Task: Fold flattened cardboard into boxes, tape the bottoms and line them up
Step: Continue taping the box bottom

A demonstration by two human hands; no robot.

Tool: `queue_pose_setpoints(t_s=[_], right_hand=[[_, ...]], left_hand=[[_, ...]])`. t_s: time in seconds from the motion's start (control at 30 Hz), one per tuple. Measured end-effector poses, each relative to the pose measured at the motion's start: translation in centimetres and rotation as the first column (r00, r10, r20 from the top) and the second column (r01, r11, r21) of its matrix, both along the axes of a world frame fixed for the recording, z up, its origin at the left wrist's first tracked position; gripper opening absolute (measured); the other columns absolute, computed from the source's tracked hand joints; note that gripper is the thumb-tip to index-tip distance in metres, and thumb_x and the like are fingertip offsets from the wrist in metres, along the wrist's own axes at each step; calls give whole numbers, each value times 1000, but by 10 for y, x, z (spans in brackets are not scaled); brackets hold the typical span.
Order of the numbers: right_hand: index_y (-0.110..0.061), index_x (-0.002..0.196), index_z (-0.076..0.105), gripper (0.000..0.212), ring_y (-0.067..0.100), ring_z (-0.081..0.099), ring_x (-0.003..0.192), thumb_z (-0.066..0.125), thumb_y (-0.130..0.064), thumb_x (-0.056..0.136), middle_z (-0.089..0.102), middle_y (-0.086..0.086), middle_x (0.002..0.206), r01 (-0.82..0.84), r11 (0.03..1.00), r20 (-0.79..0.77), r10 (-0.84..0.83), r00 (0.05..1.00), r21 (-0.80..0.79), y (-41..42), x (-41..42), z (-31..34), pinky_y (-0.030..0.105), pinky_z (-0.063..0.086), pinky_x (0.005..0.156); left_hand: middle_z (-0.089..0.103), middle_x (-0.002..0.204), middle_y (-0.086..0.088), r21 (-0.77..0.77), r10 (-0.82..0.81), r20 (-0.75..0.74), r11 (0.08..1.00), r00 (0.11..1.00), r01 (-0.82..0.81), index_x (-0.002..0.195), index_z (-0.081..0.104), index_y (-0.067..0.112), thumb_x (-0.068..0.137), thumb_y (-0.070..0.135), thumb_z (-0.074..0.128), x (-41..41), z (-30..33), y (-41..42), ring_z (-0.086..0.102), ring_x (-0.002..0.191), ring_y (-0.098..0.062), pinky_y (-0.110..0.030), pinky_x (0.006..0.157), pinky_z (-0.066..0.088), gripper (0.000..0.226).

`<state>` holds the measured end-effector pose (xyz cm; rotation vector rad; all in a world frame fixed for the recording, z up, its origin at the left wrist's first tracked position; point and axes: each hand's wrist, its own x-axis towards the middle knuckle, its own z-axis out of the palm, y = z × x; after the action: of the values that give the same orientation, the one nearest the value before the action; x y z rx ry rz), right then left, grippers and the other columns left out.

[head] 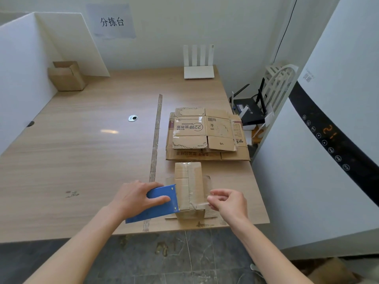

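A small folded cardboard box [187, 182] stands bottom-up near the table's front edge, with clear tape running along its seam. My left hand [136, 196] grips a blue tape dispenser [159, 203] pressed against the box's left side. My right hand [229, 202] pinches the free end of a clear tape strip [202, 202] that stretches across the box's near end. Just behind the box lies a stack of flattened cardboard [207, 134]. One finished open box [66, 75] stands at the far left against the white partition.
The wooden table [82, 150] has a strip seam [155, 138] down its middle and a cable hole [132, 118]. A white router [199, 63] stands at the back. A black router [249, 111] and a white chair [279, 83] sit off the right edge, beside a tall white appliance [328, 140].
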<state>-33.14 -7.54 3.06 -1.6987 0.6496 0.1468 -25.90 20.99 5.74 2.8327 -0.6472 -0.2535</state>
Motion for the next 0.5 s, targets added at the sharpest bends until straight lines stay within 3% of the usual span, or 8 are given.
queue_pose_setpoints(t_s=[0.13,0.33,0.5], right_hand=[[-19,99,77,16,7,76,71,83,-11,85,78,-3,77,1,996,12,1,1000,-91,-20,-5,-7,27,64,76],[-17,100,76,17,10,77,73,81,-8,86,78,-1,76,11,999,-2,-11,1000,-45,-17,-16,-17,23,62,74],[-20,101,75,18,11,77,75,81,-9,87,79,-2,78,32,999,8,-31,999,-29,-15,-10,-21,29,63,80]], left_hand=[[63,83,26,26,85,-14,996,996,-85,119,60,51,61,101,16,7,1,27,59,68,4,-17,53,39,89],[63,82,26,-1,90,-2,996,996,-90,107,54,60,49,107,4,6,-8,29,61,69,4,-17,54,44,90],[65,86,23,12,124,-10,992,992,-124,118,57,55,48,107,2,9,-17,30,61,68,3,-18,53,45,103]])
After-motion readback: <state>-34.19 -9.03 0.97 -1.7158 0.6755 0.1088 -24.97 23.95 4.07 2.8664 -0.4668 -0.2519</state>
